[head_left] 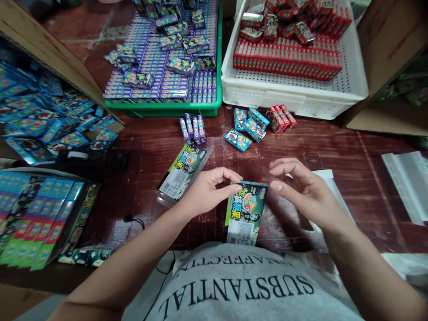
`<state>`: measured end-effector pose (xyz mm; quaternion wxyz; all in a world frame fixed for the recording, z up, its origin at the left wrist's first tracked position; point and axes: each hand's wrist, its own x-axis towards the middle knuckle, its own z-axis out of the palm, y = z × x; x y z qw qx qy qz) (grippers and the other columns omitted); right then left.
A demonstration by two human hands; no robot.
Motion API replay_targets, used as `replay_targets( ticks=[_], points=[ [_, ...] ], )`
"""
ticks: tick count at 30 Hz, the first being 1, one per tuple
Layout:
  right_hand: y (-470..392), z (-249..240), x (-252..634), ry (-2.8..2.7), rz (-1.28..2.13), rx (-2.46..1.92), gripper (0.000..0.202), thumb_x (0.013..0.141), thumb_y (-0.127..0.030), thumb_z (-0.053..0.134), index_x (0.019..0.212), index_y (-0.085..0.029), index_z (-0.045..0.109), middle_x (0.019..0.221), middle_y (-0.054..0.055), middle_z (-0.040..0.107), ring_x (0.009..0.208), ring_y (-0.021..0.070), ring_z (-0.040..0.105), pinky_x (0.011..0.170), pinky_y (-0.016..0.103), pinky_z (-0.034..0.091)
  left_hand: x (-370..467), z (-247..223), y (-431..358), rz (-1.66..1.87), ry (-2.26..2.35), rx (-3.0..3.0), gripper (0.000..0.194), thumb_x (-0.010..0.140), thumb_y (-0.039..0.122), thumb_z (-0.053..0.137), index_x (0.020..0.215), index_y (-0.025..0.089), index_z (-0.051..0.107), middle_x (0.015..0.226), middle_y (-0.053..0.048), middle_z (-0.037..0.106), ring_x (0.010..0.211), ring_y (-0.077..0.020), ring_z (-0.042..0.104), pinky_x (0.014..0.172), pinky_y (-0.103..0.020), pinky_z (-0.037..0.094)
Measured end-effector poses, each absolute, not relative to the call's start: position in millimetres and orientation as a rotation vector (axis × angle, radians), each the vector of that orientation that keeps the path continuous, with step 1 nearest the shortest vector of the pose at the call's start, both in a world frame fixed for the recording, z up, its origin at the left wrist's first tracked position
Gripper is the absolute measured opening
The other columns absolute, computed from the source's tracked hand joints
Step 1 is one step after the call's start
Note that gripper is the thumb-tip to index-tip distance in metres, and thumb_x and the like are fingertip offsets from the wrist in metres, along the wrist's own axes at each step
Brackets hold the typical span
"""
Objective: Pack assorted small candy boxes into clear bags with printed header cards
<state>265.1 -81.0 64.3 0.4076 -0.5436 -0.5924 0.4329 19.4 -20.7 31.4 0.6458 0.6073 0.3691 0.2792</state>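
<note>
My left hand (214, 189) pinches the upper left corner of a black-and-green candy package (245, 209) standing close to my body. Blue shows along the package's top edge. Just right of that edge hovers my right hand (301, 189), thumb and fingers apart, holding nothing. Another such package (182, 174), with a clear plastic edge, lies on the table beyond my left wrist. Past it are several small purple boxes (193, 128) side by side. Loose blue packets (247, 127) and a short row of red boxes (281, 118) sit farther to the right.
A green tray (160, 109) of purple boxes and a white crate (294, 100) of red boxes stand at the back. Cardboard boxes flank both sides; blue packets (50, 116) fill the left one. Filled packages (40, 218) stand at left. Clear plastic sleeves (406, 187) lie at right.
</note>
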Motion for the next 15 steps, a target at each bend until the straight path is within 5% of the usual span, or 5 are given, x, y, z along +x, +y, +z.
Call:
replay_targets(
  ticks=[6,11,15],
  points=[
    [-56,81,256,-2.093,0.999,-1.391,0.009,0.088,-0.03,0.07,0.087,-0.025,0.062,0.107,0.005,0.063,0.106,0.0245,0.058,0.094,0.045,0.049,25,36,-23,0.641,0.832,1.436,0.012,0.085,0.025,0.075,0.095,0.018,0.071,0.103,-0.006,0.075,0.095,-0.0171,0.07,0.092,-0.035,0.056],
    [-55,73,249,-2.106,0.833,-1.438,0.022,0.088,-0.032,0.069,0.105,-0.025,0.057,0.105,0.006,0.062,0.098,0.0242,0.059,0.083,0.041,0.051,20,38,-31,0.674,0.85,1.394,0.015,0.085,0.026,0.075,0.096,0.017,0.071,0.105,-0.007,0.075,0.097,-0.0184,0.07,0.093,-0.037,0.056],
    [-58,69,249,-2.187,1.021,-1.323,0.012,0.096,-0.037,0.062,0.103,-0.028,0.063,0.103,0.004,0.067,0.089,0.021,0.065,0.077,0.037,0.055,10,36,-42,0.763,0.805,1.271,0.02,0.084,0.03,0.077,0.097,0.017,0.071,0.106,-0.009,0.074,0.099,-0.0193,0.07,0.096,-0.039,0.054]
  ],
)
